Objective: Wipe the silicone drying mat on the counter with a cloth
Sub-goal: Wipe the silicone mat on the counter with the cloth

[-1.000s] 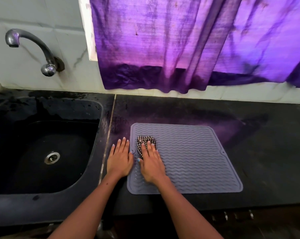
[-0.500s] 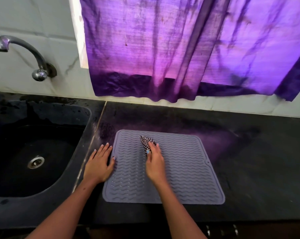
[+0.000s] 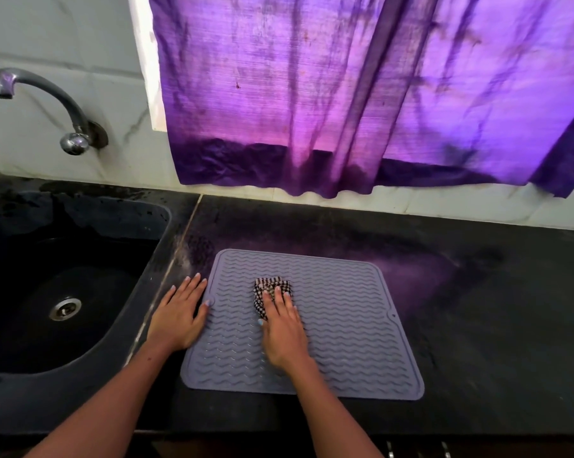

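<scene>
The right hand (image 3: 284, 328) is pressing the cloth (image 3: 270, 290) flat-fingered onto the mat (image 3: 345, 325) left of its middle, unwiped mat stretching rightward, while the left hand (image 3: 179, 317) is bracing the mat's left edge, fingers spread.

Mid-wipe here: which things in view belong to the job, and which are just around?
In the job: silicone drying mat; checked cloth; right hand pressing the cloth; left hand steadying the mat's edge.

Just around: sink; tap; purple curtain.
</scene>
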A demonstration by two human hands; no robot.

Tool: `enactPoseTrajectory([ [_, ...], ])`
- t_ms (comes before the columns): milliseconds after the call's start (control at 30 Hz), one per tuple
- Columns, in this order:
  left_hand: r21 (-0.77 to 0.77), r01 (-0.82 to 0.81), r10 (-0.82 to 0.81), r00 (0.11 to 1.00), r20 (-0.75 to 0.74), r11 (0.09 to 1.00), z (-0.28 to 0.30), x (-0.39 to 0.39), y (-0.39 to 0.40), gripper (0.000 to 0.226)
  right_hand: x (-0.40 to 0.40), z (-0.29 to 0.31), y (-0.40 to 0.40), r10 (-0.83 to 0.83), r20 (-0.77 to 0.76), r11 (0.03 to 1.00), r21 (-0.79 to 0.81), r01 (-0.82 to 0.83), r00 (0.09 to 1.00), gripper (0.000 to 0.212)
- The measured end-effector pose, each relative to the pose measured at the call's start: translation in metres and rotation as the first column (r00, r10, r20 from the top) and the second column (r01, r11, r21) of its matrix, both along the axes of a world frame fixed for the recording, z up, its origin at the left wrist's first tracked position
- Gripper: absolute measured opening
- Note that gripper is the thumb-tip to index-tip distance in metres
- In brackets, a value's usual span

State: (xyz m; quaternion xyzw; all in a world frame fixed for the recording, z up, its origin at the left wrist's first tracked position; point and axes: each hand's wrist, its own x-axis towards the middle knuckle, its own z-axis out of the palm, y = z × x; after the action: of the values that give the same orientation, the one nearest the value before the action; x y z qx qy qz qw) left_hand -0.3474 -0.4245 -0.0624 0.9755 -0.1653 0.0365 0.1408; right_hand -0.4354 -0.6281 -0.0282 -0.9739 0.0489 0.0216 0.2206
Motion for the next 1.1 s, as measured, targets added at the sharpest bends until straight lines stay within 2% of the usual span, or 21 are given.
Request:
enactPoseTrajectory([
  [67,-0.013,-0.004,0.003,1.0,-0.004,1.0,0.0,0.001,0.001,0.089,0.002,0.0,-0.001,-0.045,0.061,0.985,0.169,0.034,0.997,0.054],
  [133,-0.027,-0.01,0.01,1.0,0.014,1.0,-0.003,0.002,0.001,0.088,0.003,0.006,-0.006,-0.196,0.093,0.886,0.443,0.136,0.976,0.05],
  [200,-0.048,-0.007,0.008,1.0,0.02,0.999,-0.004,0.003,0.001,0.087,0.003,0.012,-0.016,-0.349,0.109,0.778,0.588,0.222,0.931,0.045],
  [267,-0.047,-0.009,0.009,1.0,0.016,0.999,-0.003,0.003,0.001,0.087,0.002,0.016,-0.028,-0.407,0.219,0.81,0.536,0.239,0.887,0.045],
  [367,-0.035,-0.006,0.007,1.0,0.011,0.999,-0.003,0.004,0.002,0.088,-0.006,0.013,-0.037,-0.339,0.304,0.912,0.337,0.232,0.89,0.046],
  [433,-0.032,-0.007,0.007,1.0,0.02,0.999,-0.004,0.004,0.002,0.088,-0.014,0.005,-0.038,-0.214,0.202,0.976,0.088,0.2,0.956,0.055],
  [467,-0.031,-0.006,0.006,1.0,0.023,1.0,-0.005,0.004,0.002,0.088,-0.018,-0.001,-0.037,-0.176,0.155,0.984,-0.003,0.179,0.972,0.073],
  [533,-0.024,-0.005,0.006,1.0,0.022,1.0,-0.005,0.004,0.001,0.088,-0.019,-0.012,-0.038,-0.171,0.117,0.983,-0.054,0.178,0.978,0.109],
  [567,-0.022,-0.008,0.009,1.0,0.021,1.0,-0.005,0.004,0.001,0.088,-0.019,-0.013,-0.037,-0.178,0.105,0.98,-0.068,0.185,0.978,0.113],
  [600,-0.022,-0.011,0.011,1.0,0.02,1.0,-0.004,0.004,0.001,0.088,-0.019,-0.013,-0.037,-0.185,0.088,0.979,-0.075,0.192,0.979,0.104],
  [667,-0.01,-0.007,0.008,1.0,0.013,1.0,-0.004,0.003,0.002,0.088,-0.018,-0.008,-0.037,-0.184,0.029,0.981,-0.051,0.185,0.983,0.06],
  [700,-0.007,-0.007,0.007,1.0,0.011,1.0,-0.004,0.003,0.002,0.088,-0.018,-0.006,-0.038,-0.182,0.023,0.983,-0.027,0.183,0.983,0.05],
  [767,-0.016,-0.005,0.005,1.0,0.007,1.0,-0.003,0.004,0.002,0.088,-0.019,-0.006,-0.039,-0.201,0.082,0.978,0.066,0.196,0.976,0.049],
  [833,-0.024,0.0,0.0,1.0,0.0,1.0,-0.003,0.004,0.001,0.089,-0.019,-0.001,-0.04,-0.292,0.146,0.934,0.255,0.25,0.945,0.047],
  [867,-0.028,0.0,0.0,1.0,-0.001,1.0,-0.003,0.004,0.002,0.089,-0.018,0.004,-0.041,-0.375,0.147,0.873,0.388,0.296,0.915,0.045],
  [933,-0.036,0.001,-0.001,1.0,0.001,0.999,-0.003,0.005,0.002,0.088,-0.016,0.022,-0.05,-0.564,0.054,0.643,0.655,0.398,0.824,0.042],
  [967,-0.039,0.002,-0.002,1.0,-0.001,0.999,-0.003,0.004,0.002,0.088,-0.015,0.029,-0.057,-0.638,0.016,0.539,0.724,0.432,0.77,0.041],
  [1000,-0.04,0.001,-0.001,1.0,0.0,0.999,-0.003,0.004,0.002,0.088,-0.017,0.033,-0.064,-0.689,0.018,0.502,0.733,0.459,0.724,0.041],
  [1033,-0.039,-0.001,0.001,1.0,0.003,0.999,-0.003,0.004,0.002,0.088,-0.02,0.038,-0.07,-0.713,0.053,0.522,0.706,0.478,0.699,0.042],
  [1100,-0.038,-0.001,0.001,1.0,0.004,0.999,-0.001,0.003,0.001,0.088,-0.025,0.042,-0.08,-0.712,0.166,0.621,0.601,0.503,0.682,0.046],
])
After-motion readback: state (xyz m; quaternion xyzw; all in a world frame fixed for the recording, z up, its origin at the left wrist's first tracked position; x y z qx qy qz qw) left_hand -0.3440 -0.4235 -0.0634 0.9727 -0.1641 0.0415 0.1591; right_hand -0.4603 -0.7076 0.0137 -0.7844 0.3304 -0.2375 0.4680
